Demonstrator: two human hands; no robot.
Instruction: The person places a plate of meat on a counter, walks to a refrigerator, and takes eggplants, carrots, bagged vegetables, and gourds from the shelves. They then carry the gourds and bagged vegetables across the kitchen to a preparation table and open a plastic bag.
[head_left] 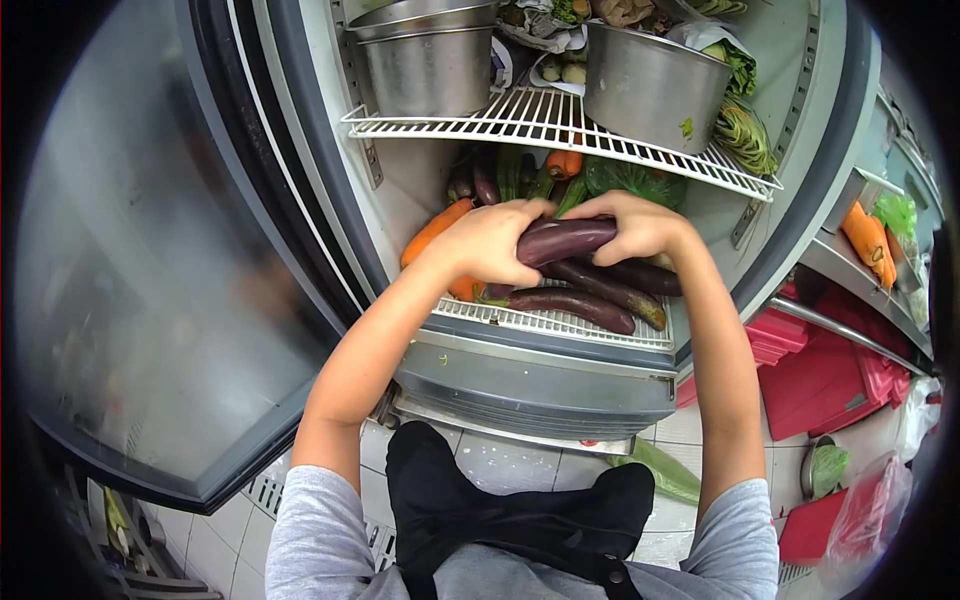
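Purple eggplant (567, 242) sits over the lower shelf (530, 322), inward of its front edge; left hand (495, 240) and right hand (640, 228) grasp opposite ends, fingers curled round, presumably steadying its smooth length. Other eggplants (575, 307) crowd the front right corner, carrots (432, 233) the left edge, probably grouped by kind.

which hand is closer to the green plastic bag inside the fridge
Right. The right hand is just in front of the green bag, gripping one end of an eggplant; the left hand is farther left, at its other end.
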